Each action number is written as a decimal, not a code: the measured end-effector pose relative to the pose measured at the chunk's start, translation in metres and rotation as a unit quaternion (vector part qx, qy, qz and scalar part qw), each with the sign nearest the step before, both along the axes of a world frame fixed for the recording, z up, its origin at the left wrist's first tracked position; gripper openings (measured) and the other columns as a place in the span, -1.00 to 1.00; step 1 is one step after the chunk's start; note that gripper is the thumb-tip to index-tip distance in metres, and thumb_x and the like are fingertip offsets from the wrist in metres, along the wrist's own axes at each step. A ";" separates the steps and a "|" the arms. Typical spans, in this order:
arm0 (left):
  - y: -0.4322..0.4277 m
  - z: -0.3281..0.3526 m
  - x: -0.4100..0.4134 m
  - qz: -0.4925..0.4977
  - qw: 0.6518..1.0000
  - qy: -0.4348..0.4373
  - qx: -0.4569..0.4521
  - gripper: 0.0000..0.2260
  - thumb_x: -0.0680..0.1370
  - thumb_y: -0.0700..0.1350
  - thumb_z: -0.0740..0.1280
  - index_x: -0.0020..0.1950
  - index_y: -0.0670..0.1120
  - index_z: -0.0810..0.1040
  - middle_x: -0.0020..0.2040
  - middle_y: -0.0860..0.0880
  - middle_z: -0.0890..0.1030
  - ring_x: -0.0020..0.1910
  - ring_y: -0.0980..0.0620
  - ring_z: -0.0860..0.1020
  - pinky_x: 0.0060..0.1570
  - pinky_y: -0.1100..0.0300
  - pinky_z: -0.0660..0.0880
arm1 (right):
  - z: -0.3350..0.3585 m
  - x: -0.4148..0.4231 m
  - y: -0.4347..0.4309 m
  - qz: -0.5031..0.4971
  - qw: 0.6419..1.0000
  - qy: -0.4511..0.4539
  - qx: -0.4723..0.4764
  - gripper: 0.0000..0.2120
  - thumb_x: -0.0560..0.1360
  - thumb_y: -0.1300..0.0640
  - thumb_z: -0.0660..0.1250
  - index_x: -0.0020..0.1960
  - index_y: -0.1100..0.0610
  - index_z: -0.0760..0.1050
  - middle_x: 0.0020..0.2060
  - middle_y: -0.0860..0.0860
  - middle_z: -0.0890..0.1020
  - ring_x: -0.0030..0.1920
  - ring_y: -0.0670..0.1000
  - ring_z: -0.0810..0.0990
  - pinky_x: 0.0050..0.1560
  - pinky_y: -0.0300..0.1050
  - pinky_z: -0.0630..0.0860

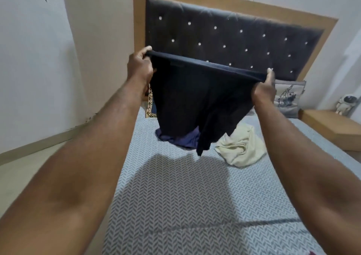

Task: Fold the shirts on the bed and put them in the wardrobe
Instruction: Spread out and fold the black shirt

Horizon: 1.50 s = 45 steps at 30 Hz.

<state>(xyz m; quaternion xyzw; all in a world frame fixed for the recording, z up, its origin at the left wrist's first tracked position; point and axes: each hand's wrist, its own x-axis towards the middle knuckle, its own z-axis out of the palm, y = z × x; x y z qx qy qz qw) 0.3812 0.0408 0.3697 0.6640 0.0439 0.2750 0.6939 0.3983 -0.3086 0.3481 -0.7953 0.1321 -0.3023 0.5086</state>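
I hold a black shirt [197, 96] up in the air over the bed [175, 206], stretched flat between both hands. My left hand [140, 67] grips its top left corner and my right hand [264, 87] grips its top right corner. The shirt hangs down, one sleeve dangling at the bottom. Behind it on the bed lie a crumpled purple shirt [181, 137] and a crumpled cream shirt [242, 147]. A garment with a leopard-print edge [150, 106] shows beside my left wrist, mostly hidden. No wardrobe is in view.
A dark tufted headboard [234, 37] in a wooden frame stands at the far end. A patterned pillow [287, 100] leans at the right. A wooden bedside table [332, 125] with a small astronaut figure [346, 103] is on the right. Floor and wall lie on the left.
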 end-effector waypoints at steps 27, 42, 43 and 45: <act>0.030 -0.335 -0.288 -0.125 0.666 0.305 0.669 -0.75 0.45 -0.23 0.24 0.06 0.02 0.56 0.06 -0.02 0.56 0.12 -0.04 0.51 -0.01 0.10 0.48 | -0.284 -0.219 -0.080 0.171 0.688 0.375 -0.598 -0.67 0.48 0.08 0.28 0.21 -0.02 0.30 0.06 0.03 0.54 -0.01 0.11 0.60 -0.18 -0.07 0.43; -0.025 -0.344 -0.388 -0.132 0.491 0.359 0.783 -0.73 0.57 -0.16 0.21 0.26 -0.10 0.49 0.22 -0.08 0.57 0.19 -0.09 0.57 0.12 0.09 0.48 | -0.332 -0.351 -0.100 0.052 0.706 0.334 -0.622 -0.66 0.51 0.15 0.26 0.28 0.04 0.37 -0.01 0.03 0.54 -0.12 0.09 0.62 -0.28 -0.09 0.37; -0.027 -0.346 -0.393 -0.133 0.485 0.358 0.786 -0.73 0.57 -0.15 0.21 0.26 -0.09 0.50 0.22 -0.07 0.57 0.19 -0.09 0.57 0.13 0.10 0.47 | -0.333 -0.355 -0.105 0.037 0.713 0.333 -0.616 -0.67 0.48 0.14 0.31 0.23 0.04 0.40 -0.03 0.03 0.53 -0.14 0.10 0.61 -0.29 -0.08 0.39; -0.031 -0.349 -0.398 -0.136 0.479 0.358 0.790 -0.72 0.57 -0.15 0.20 0.26 -0.07 0.51 0.21 -0.05 0.58 0.19 -0.07 0.57 0.14 0.10 0.47 | -0.335 -0.361 -0.116 0.007 0.738 0.315 -0.597 -0.75 0.43 0.20 0.34 0.11 0.08 0.48 -0.11 0.07 0.52 -0.18 0.15 0.58 -0.27 -0.05 0.42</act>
